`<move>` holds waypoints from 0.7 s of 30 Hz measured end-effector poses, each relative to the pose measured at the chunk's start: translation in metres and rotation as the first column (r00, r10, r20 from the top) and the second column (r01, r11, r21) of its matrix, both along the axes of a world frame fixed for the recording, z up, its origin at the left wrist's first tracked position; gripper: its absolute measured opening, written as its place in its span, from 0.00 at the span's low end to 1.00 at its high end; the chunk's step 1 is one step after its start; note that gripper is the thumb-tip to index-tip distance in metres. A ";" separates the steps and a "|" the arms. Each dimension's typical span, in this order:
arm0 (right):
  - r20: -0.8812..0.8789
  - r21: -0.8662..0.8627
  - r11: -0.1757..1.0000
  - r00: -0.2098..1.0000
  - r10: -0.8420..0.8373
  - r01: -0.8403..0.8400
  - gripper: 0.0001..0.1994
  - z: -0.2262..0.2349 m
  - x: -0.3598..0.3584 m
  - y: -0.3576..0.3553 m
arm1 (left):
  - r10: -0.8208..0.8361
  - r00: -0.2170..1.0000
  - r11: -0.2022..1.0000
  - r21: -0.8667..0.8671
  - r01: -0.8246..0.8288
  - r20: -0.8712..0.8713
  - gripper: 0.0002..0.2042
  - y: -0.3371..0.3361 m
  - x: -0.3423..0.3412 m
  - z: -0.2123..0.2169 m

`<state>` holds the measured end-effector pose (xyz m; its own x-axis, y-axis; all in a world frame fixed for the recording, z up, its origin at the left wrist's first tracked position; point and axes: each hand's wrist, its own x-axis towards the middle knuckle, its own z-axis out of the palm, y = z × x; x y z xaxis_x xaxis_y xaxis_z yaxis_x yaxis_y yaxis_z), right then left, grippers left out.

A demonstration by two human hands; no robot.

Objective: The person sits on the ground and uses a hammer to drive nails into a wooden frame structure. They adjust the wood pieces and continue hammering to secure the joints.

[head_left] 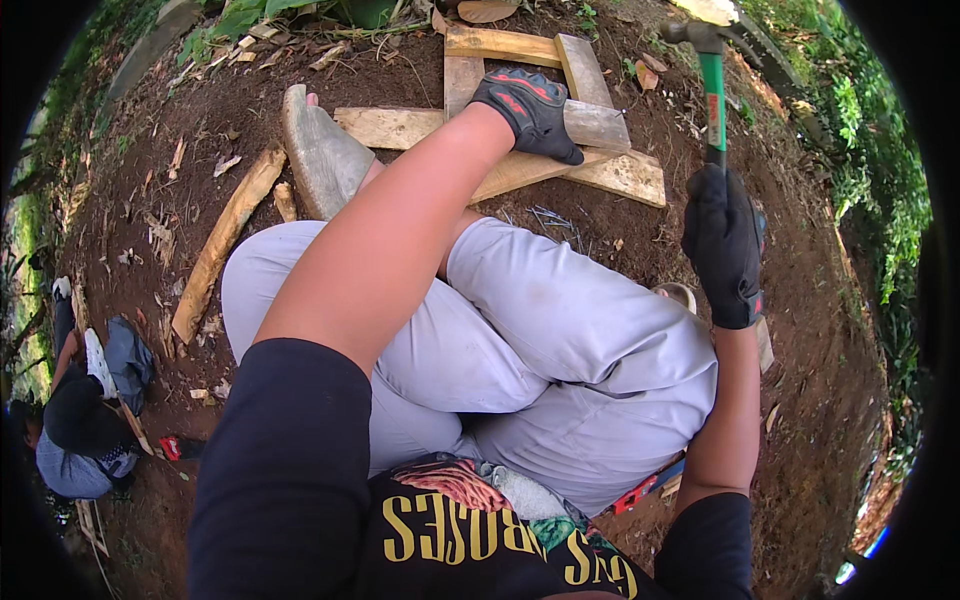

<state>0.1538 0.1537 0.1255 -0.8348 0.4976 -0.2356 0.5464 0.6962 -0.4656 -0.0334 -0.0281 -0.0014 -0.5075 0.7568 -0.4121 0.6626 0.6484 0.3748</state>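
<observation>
— What sort of ground is that they're working on?

— Bare dark soil [790, 330], scattered with wood chips and dry leaves. Green plants [870, 140] run along the right edge, with more leaves at the top. It's outdoors, in daylight.

— And the person is sitting on it?

— Yes, legs folded, in pale grey trousers [560, 330], with one sandal sole [318, 155] turned up toward us.

— What's in front of them?

— A frame of rough pale planks [610, 170] lying flat on the soil, several boards crossing one another. The left hand [530, 110], in a black glove with red marks, is pressed down flat on one board, fingers spread over it and not gripping.

— And the other hand?

— The right hand [725, 245], in a black glove, is closed tight around the green handle of a hammer [712, 95]. The hammer stands upright, its dark head raised, off to the right of the frame and clear of the wood.

— Anything else lying about?

— A long loose plank [222, 240] rests on the soil to the left, well apart from the frame. A few thin nails [552, 218] lie near the frame's lower edge. Far left, another person [75, 420] crouches low on the ground.
</observation>
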 end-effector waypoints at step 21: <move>-0.022 0.376 0.908 0.978 0.206 -0.183 0.17 -0.024 0.027 0.037 | 0.007 1.000 1.000 0.017 -0.007 0.007 0.44 -0.001 -0.004 -0.001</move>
<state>0.1806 0.1904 0.1017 -0.9305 0.3660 -0.0125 0.3621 0.9144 -0.1812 -0.0378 -0.0291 -0.0020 -0.5101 0.7603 -0.4023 0.6555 0.6464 0.3906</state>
